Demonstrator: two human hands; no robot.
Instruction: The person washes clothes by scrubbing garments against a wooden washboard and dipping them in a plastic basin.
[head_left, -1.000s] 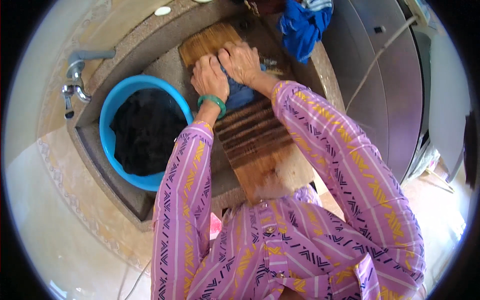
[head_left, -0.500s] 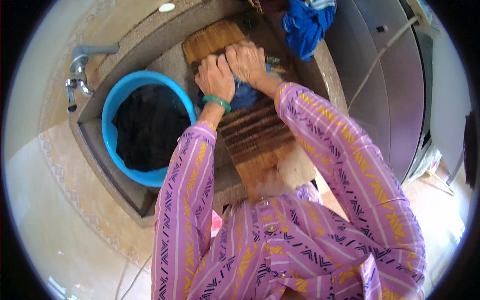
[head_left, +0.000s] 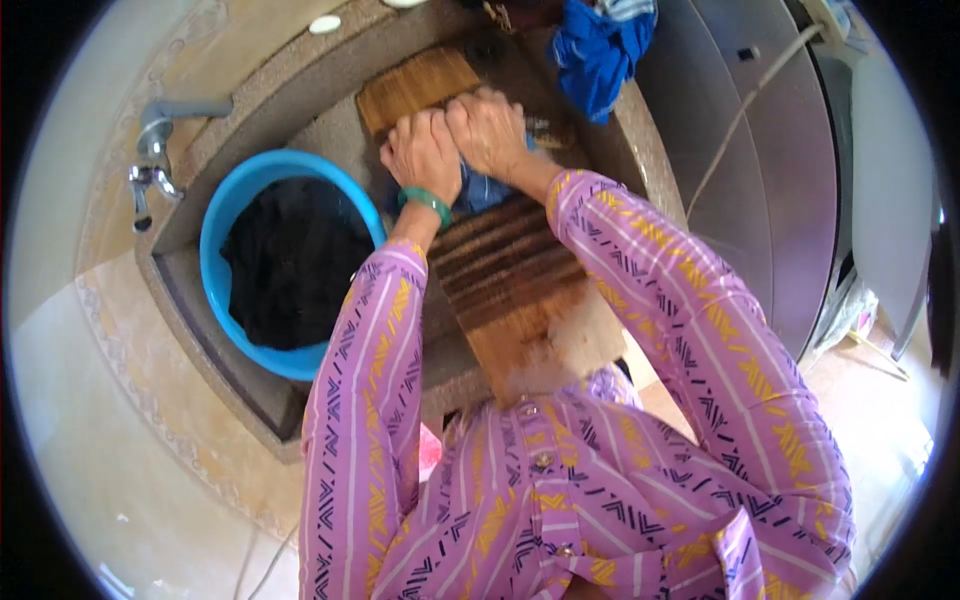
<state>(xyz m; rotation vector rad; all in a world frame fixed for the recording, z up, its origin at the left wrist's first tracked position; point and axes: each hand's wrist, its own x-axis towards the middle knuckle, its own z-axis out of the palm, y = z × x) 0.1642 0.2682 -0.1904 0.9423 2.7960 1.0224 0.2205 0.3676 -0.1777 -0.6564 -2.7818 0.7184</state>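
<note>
A wooden washboard (head_left: 540, 340) slants through the sink, its near end against the front of my shirt. Bunched on its ridged upper part is a dark blue wet cloth (head_left: 482, 194). My left hand (head_left: 425, 155), with a green bangle (head_left: 427, 200) at the wrist, is closed over the left side of the cloth. Right beside it, my right hand (head_left: 488, 132) is curled over the cloth too, knuckles up, the two hands touching. Most of the cloth is hidden under my palms, and its exact kind cannot be made out.
A light blue basin (head_left: 212, 265) holding dark cloth (head_left: 290, 265) stands in the stone sink (head_left: 180, 300), left of the board. A metal tap (head_left: 155, 165) juts out at the left. Blue clothing (head_left: 600, 60) hangs over the sink's far right rim, near a grey appliance (head_left: 740, 150).
The whole view has shifted slightly. Both hands stay on the cloth at nearly the same place on the washboard.
</note>
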